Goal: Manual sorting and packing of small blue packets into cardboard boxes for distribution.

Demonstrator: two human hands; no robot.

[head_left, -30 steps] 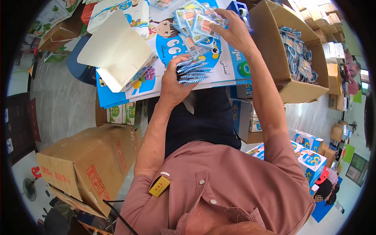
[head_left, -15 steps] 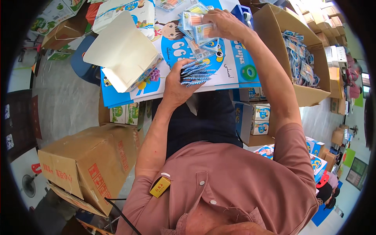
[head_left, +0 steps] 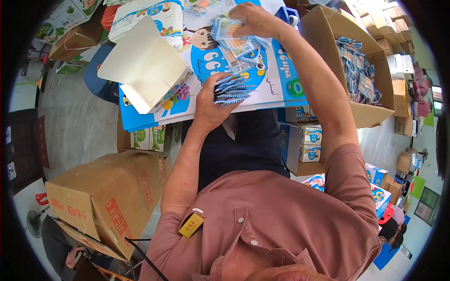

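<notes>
Fanned together on their edges, a stack of small clear-and-blue sachets point(head_left: 233, 90) sits in my left hand point(head_left: 208, 103), whose fingers are wrapped round it near the table's front edge. Farther off, my right hand point(head_left: 255, 21) has its thumb and fingers closed on the edge of a sachet point(head_left: 228, 28) with orange sticks showing through. That one lies over a loose pile of similar sachets point(head_left: 238, 46). To the left of the left hand stands an open box point(head_left: 140, 65) with its pale flap raised.
Printed flat cardboard point(head_left: 276, 96) covers the tabletop. A blue tape dispenser point(head_left: 287, 16) is beyond my right hand. At right, an open carton point(head_left: 328, 51) holds many sachets point(head_left: 358, 70). Flat white packaging point(head_left: 154, 18) lies at the back left; a large brown carton point(head_left: 103, 187) stands lower left.
My right hand has shifted slightly left and away from me, along with the sachet at its fingers. The left hand stays nearly in place with its stack.
</notes>
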